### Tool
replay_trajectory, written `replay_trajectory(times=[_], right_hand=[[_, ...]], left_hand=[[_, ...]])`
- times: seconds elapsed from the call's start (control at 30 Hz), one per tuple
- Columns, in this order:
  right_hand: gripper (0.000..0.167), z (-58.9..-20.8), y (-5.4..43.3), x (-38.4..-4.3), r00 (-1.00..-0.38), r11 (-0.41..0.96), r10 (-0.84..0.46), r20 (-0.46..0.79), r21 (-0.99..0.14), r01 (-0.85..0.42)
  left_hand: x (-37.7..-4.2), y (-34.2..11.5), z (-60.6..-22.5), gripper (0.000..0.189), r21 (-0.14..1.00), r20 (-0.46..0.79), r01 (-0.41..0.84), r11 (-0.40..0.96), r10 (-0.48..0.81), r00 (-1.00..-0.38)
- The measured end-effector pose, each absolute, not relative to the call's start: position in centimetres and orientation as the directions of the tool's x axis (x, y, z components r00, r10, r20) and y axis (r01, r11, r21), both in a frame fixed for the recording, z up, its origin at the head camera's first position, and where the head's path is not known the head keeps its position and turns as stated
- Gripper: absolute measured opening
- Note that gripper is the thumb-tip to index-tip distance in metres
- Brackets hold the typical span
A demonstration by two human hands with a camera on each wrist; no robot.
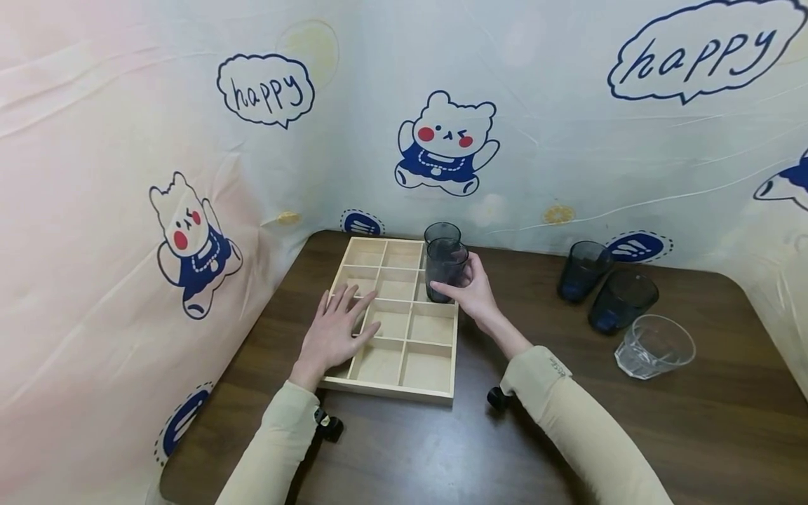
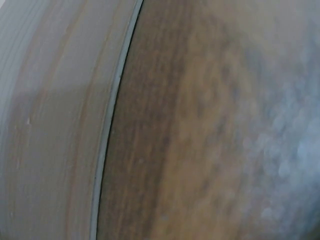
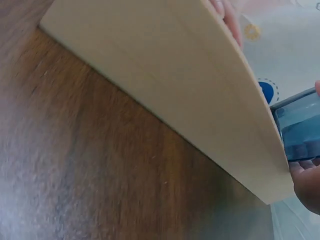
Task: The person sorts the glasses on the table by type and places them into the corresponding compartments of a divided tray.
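A pale wooden divided box (image 1: 404, 390) lies on the table. My right hand (image 1: 478, 293) grips a dark-tinted glass (image 1: 445, 270) between thumb and fingers. That glass is upright at the box's right column; whether its base touches the compartment floor I cannot tell. A second dark glass (image 1: 442, 230) stands just behind it, mostly hidden. My left hand (image 1: 331, 333) rests over the box's left side, fingers spread. In the right wrist view, the gripped glass (image 3: 302, 127) shows beyond the box's side wall (image 3: 160, 75). The left wrist view shows only blurred wood, part of it the box's side (image 2: 55, 130).
On the right of the table (image 1: 536, 435) stand two more dark glasses, one farther back (image 1: 583, 272) and one nearer (image 1: 621, 301). A clear faceted glass (image 1: 655, 347) is in front of them. Printed cloth (image 1: 536, 161) hangs along the table's back and left edges.
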State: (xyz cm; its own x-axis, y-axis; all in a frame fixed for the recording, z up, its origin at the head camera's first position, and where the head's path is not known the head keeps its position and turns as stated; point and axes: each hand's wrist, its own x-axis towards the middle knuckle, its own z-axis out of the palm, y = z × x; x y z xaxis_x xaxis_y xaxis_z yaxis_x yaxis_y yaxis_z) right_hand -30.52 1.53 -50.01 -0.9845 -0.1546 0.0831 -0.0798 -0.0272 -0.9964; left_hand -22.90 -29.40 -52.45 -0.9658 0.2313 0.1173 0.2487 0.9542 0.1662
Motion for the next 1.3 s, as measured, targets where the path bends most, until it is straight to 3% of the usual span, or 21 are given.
replay_trajectory(times=[0.57, 0.97, 1.13, 1.3], right_hand=[[0.084, -51.7, 1.1, -30.2, -0.960, 0.265, -0.174, 0.220, -0.928, -0.261], [0.086, -51.9, 0.8, -29.6, -0.970, 0.408, -0.110, 0.218, -0.880, -0.244], [0.097, -51.1, 2.2, -29.1, -0.956, 0.378, -0.144, 0.255, -0.879, -0.291], [0.090, -49.4, 4.9, -28.8, -0.953, 0.300, -0.141, 0.266, -0.906, -0.298]], left_hand=[[-22.8, -29.3, -52.4, 0.074, 0.160, 0.129, 0.249, 0.955, 0.230, -0.965], [-22.8, -29.4, -52.7, 0.074, 0.157, 0.133, 0.256, 0.954, 0.237, -0.962], [-22.8, -29.4, -52.8, 0.073, 0.157, 0.126, 0.259, 0.953, 0.240, -0.962], [-22.8, -29.3, -52.6, 0.073, 0.150, 0.130, 0.256, 0.955, 0.237, -0.963]])
